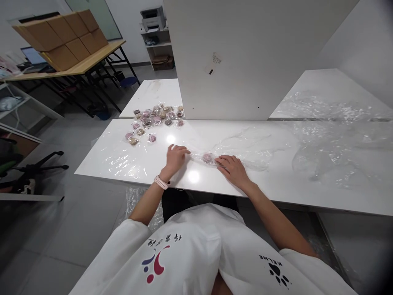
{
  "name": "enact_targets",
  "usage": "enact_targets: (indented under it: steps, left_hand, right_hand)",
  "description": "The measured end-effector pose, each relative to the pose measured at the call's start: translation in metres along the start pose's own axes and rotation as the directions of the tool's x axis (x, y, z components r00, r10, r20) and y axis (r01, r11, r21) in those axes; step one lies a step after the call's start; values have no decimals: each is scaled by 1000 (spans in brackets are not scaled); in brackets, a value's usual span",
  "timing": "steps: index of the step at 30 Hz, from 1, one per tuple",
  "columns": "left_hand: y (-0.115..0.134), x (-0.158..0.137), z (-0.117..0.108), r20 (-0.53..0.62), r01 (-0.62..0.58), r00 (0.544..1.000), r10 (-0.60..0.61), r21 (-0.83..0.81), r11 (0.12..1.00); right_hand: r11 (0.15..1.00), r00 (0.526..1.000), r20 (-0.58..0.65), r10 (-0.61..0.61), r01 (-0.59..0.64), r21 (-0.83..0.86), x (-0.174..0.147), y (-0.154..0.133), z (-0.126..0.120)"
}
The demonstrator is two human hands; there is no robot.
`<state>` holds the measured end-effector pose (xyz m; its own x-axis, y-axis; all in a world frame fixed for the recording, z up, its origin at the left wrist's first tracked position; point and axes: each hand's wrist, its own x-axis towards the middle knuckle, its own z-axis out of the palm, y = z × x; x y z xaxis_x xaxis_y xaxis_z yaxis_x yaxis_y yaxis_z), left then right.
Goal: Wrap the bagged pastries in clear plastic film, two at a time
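Note:
A small round pink piece (207,158) lies in clear plastic film (245,153) on the white table, between my two hands. My left hand (176,159), with a pale pink band on its wrist, pinches the left end of the film with its fingertips. To the right of the pink piece, my right hand (233,169) has its fingers and thumb closed on the film right beside it. The film runs on past my right hand in a loose, crumpled spread. What the pink piece is cannot be made out.
Several small wrapped pieces (157,120), pink, brown and tan, lie at the table's back left. Clear plastic (123,162) rests at the left, and a large crumpled heap (331,151) at the right. A white upright panel (233,61) rises behind the table (101,164).

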<state>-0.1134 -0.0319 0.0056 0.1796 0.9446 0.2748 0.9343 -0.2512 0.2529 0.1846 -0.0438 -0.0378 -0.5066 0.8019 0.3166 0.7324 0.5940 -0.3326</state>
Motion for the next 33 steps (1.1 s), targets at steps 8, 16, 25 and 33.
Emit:
enact_targets:
  steps: [8,16,25,33]
  left_hand:
    - [21,-44,-7,-334,-149,940,72,-211,966]
    - [65,-43,11,188,438,580,-792,-892,109]
    - [64,12,11,462,528,704,-539,-849,-37]
    - [140,-3,48,140,-163,971,192,-197,967]
  right_hand:
    - [999,996,-84,36,-32,40,-2,-4,5]
    - [997,996,-62,57,-54,46,-1,-4,5]
    - [998,998,8,55,-55,12,0,-7,1]
    - [990,995,36,90,-93,104,-3,-9,8]
